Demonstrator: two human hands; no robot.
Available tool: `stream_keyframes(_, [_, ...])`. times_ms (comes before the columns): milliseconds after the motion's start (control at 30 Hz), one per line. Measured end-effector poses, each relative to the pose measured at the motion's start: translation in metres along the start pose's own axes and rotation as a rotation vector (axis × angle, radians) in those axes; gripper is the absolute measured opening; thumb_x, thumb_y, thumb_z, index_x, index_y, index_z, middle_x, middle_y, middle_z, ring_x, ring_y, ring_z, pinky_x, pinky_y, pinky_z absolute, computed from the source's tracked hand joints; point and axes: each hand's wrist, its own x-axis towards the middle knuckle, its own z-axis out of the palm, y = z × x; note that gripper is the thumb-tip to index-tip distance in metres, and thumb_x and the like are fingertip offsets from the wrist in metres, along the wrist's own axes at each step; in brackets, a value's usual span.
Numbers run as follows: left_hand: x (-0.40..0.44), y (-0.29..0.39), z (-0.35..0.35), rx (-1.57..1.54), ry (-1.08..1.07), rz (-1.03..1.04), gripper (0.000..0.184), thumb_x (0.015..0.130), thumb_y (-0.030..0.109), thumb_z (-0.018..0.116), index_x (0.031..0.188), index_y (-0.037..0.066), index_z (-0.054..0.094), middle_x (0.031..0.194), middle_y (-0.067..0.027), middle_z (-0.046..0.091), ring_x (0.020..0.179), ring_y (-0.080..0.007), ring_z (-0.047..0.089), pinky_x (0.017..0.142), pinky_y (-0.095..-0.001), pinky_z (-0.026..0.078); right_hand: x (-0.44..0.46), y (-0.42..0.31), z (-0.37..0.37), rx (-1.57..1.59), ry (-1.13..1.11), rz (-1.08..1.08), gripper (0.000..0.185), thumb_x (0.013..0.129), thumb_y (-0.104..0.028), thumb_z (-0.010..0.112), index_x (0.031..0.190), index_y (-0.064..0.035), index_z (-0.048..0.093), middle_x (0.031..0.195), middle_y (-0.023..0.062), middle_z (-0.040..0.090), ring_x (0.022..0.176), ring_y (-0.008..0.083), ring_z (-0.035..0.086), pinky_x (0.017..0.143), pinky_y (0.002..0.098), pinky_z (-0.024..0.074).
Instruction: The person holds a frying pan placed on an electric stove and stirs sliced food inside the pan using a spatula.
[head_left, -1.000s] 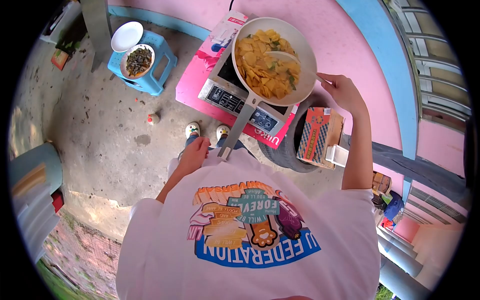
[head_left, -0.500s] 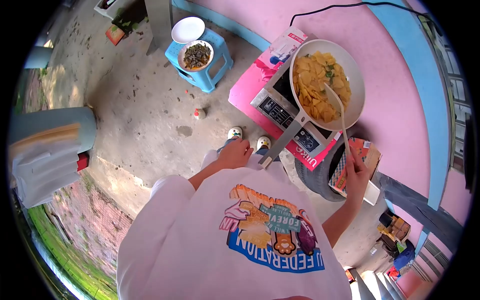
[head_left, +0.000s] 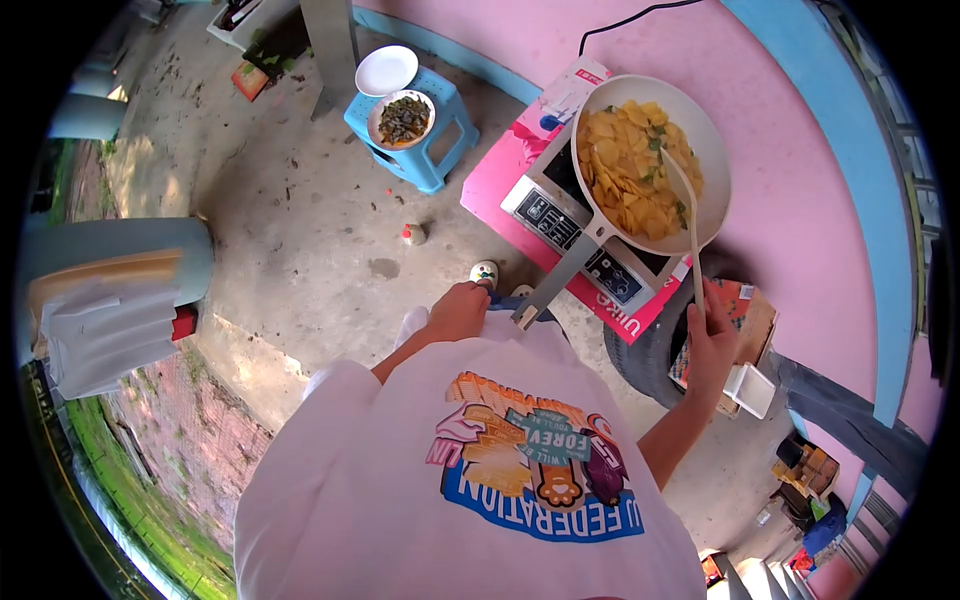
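My right hand (head_left: 712,335) is closed round the lower end of a long cream-coloured spatula (head_left: 694,240). The spatula's far end lies among thin yellow potato slices (head_left: 625,165) mixed with green pieces. They fill much of a pale frying pan (head_left: 715,190), which sits on an induction cooker (head_left: 545,215). The pan's grey handle (head_left: 560,285) points toward my body, with neither hand on it. My left hand (head_left: 460,312) is curled in front of my shirt, left of that handle; what its fingers hold, if anything, is hidden.
A pink box (head_left: 495,185) supports the cooker. On a blue stool (head_left: 430,165) stand a white plate (head_left: 387,70) and a bowl of dark food (head_left: 384,140). Beside my right hand are a tyre (head_left: 635,360) and a patterned box (head_left: 755,330). A black cable (head_left: 625,22) runs along the pink wall.
The spatula has shifted slightly within the pan, and some potato slices lie differently, with more green showing. My left hand has moved slightly left. The view has shifted a little.
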Motion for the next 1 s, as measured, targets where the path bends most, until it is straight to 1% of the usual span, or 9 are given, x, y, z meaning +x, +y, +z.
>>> stream_keyframes(167, [-0.017,0.015,0.003,0.067,0.013,-0.045,0.023,0.094,0.021,0.050,0.087,0.002,0.062,0.090,-0.0144,0.059,0.091,-0.0348,0.057,0.079,-0.0442,0.047,0.002,0.011,-0.012,-0.006,0.000,0.034,0.040,0.089,-0.004,0.059,0.129,-0.0002,0.057,0.081,-0.0046,0.056,0.068,0.0011,0.042,0.059,0.0166,0.0320])
stream_keyframes(267, [-0.023,0.025,0.007,0.083,0.019,-0.069,0.026,0.095,0.023,0.049,0.087,0.003,0.062,0.089,-0.0141,0.059,0.091,-0.0343,0.058,0.078,-0.0443,0.048,0.004,0.019,-0.022,-0.009,-0.035,0.026,0.040,0.090,-0.004,0.058,0.129,0.0010,0.056,0.085,-0.0024,0.060,0.071,0.0019,0.046,0.062,0.0170,0.0367])
stream_keyframes(333, [-0.027,0.034,0.007,0.118,0.014,-0.112,0.027,0.095,0.026,0.050,0.088,0.003,0.062,0.089,-0.0134,0.060,0.087,-0.0338,0.059,0.075,-0.0442,0.048,0.005,0.025,-0.027,0.062,-0.045,-0.005,0.040,0.090,-0.005,0.058,0.129,0.0021,0.055,0.093,0.0014,0.063,0.077,0.0038,0.051,0.069,0.0181,0.0417])
stream_keyframes(467, [-0.038,0.044,0.006,0.144,-0.054,-0.154,0.028,0.095,0.029,0.051,0.088,0.004,0.062,0.089,-0.0125,0.060,0.083,-0.0335,0.060,0.072,-0.0438,0.049,0.008,0.025,-0.036,0.038,-0.068,0.018,0.039,0.091,-0.006,0.058,0.129,0.0026,0.055,0.099,0.0042,0.065,0.083,0.0056,0.054,0.076,0.0193,0.0437])
stream_keyframes(567, [-0.050,0.043,0.014,0.129,-0.032,-0.193,0.027,0.092,0.030,0.055,0.087,0.004,0.062,0.091,-0.0111,0.060,0.081,-0.0334,0.060,0.070,-0.0436,0.049,0.011,0.024,-0.037,0.033,-0.066,-0.004,0.039,0.091,-0.005,0.058,0.129,0.0022,0.055,0.099,0.0038,0.065,0.082,0.0053,0.054,0.075,0.0187,0.0433])
stream_keyframes(633, [-0.057,0.040,0.021,0.082,0.078,-0.202,0.020,0.090,0.025,0.059,0.089,0.006,0.061,0.094,-0.0112,0.060,0.082,-0.0333,0.060,0.071,-0.0436,0.049,0.014,0.024,-0.039,0.025,-0.080,-0.016,0.039,0.091,-0.006,0.058,0.129,0.0013,0.055,0.090,0.0008,0.063,0.077,0.0040,0.051,0.070,0.0183,0.0419])
stream_keyframes(733, [-0.065,0.049,0.022,0.041,0.063,-0.311,0.016,0.089,0.022,0.059,0.096,0.007,0.059,0.098,-0.0127,0.060,0.088,-0.0339,0.060,0.075,-0.0440,0.049,0.018,0.024,-0.040,-0.009,-0.101,-0.005,0.039,0.090,-0.006,0.059,0.129,-0.0001,0.056,0.082,-0.0021,0.058,0.070,0.0029,0.045,0.063,0.0187,0.0385])
stream_keyframes(833, [-0.072,0.043,0.028,0.025,0.079,-0.275,0.017,0.089,0.021,0.058,0.100,0.009,0.056,0.097,-0.0130,0.060,0.089,-0.0347,0.060,0.076,-0.0449,0.049,0.019,0.020,-0.038,-0.031,-0.111,-0.004,0.039,0.090,-0.006,0.059,0.129,-0.0013,0.056,0.077,-0.0044,0.052,0.066,0.0029,0.039,0.059,0.0191,0.0341])
stream_keyframes(1000, [-0.064,0.043,0.026,-0.021,0.037,-0.268,0.014,0.089,0.020,0.057,0.096,0.009,0.058,0.095,-0.0135,0.060,0.089,-0.0351,0.060,0.076,-0.0455,0.049,0.015,0.018,-0.041,-0.052,-0.071,0.001,0.040,0.089,-0.009,0.061,0.129,-0.0029,0.057,0.074,-0.0037,0.051,0.065,0.0034,0.039,0.059,0.0187,0.0326])
